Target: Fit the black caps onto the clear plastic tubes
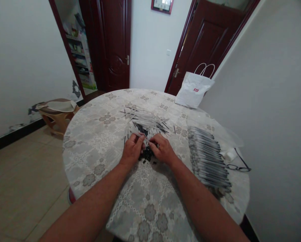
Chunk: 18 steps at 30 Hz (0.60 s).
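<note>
Over the middle of the table, my left hand [134, 148] is closed, with thumb and fingers pinching a slim whitish pen barrel [145, 139]. My right hand [162, 147] is closed on its other end, fingertips close to the left ones. Just below the fingers lies a heap of small black caps [147, 154]. Beyond my hands, thin pen refills [147, 117], pale with dark ends, are strewn in a loose pile. Small white pieces [154, 131] lie between that pile and my right hand. My fingers partly hide the barrel's ends.
A long row of pens [208, 156] lies side by side on the right of the round, cloth-covered table [95, 144]. Past it are eyeglasses [238, 168] and a small white object [230, 155]. A white paper bag [194, 89] stands at the back right edge. Left is a stool [57, 116].
</note>
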### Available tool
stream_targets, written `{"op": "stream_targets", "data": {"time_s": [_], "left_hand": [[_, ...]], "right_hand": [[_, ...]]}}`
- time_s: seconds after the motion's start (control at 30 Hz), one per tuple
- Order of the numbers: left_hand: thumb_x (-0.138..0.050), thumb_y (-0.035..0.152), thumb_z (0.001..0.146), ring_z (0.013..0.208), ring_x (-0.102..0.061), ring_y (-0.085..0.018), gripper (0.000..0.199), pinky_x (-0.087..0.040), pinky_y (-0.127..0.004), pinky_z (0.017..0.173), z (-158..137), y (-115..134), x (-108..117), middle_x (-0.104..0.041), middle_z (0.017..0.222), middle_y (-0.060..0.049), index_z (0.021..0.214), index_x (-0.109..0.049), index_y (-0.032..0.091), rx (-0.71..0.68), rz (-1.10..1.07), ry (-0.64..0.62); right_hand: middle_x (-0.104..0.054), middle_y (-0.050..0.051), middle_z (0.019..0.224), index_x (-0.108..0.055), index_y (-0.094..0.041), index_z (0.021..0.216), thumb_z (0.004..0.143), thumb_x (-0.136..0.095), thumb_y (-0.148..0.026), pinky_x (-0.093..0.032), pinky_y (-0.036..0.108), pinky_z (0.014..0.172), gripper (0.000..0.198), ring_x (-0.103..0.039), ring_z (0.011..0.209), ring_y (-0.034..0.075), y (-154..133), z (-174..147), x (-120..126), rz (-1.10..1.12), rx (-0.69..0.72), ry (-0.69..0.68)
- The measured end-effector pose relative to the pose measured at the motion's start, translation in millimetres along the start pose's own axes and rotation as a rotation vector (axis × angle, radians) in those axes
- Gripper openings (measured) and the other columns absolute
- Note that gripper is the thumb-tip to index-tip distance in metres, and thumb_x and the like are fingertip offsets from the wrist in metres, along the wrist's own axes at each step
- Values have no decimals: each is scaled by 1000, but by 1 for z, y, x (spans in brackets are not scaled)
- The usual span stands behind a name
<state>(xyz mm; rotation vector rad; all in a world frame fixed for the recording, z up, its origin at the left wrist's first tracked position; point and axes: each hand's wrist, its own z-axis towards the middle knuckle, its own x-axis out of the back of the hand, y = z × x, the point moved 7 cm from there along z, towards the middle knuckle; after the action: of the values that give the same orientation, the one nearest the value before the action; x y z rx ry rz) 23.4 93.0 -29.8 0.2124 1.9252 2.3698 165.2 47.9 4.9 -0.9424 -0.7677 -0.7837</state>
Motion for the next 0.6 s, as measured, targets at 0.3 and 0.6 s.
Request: {"op": "stream_targets", "data": {"time_s": [0.3, 0.6], "left_hand": [[-55, 55, 93, 69, -72, -19, 37, -59, -31, 58, 0, -13, -9, -72, 85, -5, 98, -56, 19, 42, -148, -21], [-53, 55, 94, 64, -71, -18, 36, -55, -28, 55, -2, -14, -7, -74, 82, -4, 99, -58, 20, 9, -89, -6]], "right_hand": [[-55, 22, 136, -56, -10, 137, 96, -40, -11, -41, 35, 103, 43, -52, 126, 27, 118, 17, 41, -549, -635, 92], [-69, 26, 116, -71, -6, 118, 95, -46, -8, -49, 31, 94, 34, -68, 112, 26, 177, 21, 37, -568, -811, -124]]}}
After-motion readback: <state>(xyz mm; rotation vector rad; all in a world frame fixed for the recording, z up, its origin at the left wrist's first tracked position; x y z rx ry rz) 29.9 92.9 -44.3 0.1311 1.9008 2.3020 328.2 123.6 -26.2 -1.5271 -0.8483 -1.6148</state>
